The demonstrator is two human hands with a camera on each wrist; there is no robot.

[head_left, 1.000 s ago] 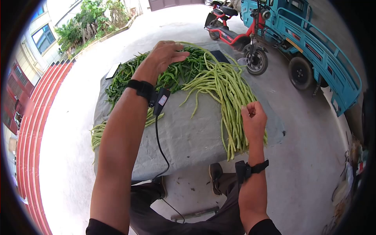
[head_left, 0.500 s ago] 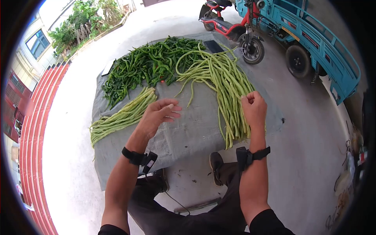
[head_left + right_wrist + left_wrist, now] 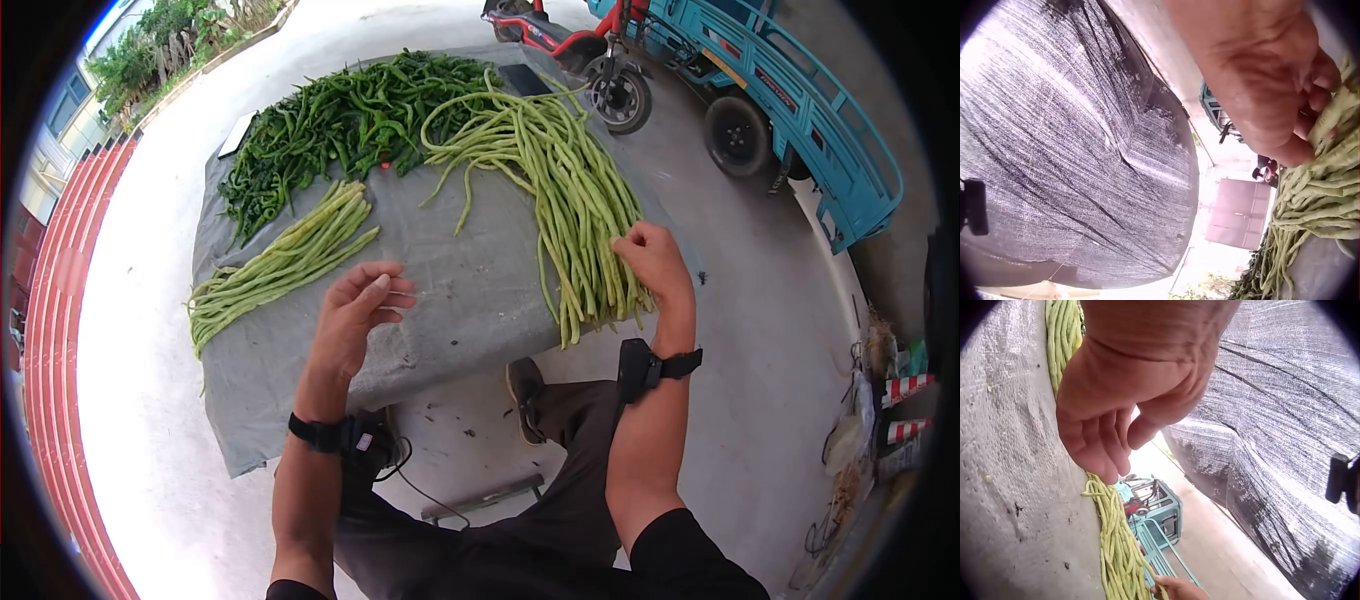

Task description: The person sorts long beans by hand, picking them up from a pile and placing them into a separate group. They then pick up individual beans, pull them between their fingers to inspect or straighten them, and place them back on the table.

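**Sorting surface with long beans and peppers: both hands at the near edge**

- Right hand: right of centre in the head view, its grip narrow, fingers curled round strands at the near end of the loose long-bean heap. The right wrist view shows the fingers bent into the pale green pods.
- Loose long-bean heap: runs from the upper centre of the frame down to the near right edge of the surface, pod tips hanging just over the edge.
- Left hand: centre-left, above bare grey cloth, grip relaxed and holding nothing, fingers loosely bent; touching the cloth or not, cannot tell. The left wrist view shows its fingers beside the cloth.
- Straightened bean bundle: left of the left hand, near but apart from it, lying slantwise towards the lower left.
- Green peppers: dark pile in the upper left of the surface, beyond the bundle.
- Red scooter and blue cart: upper right, on the concrete beyond the surface
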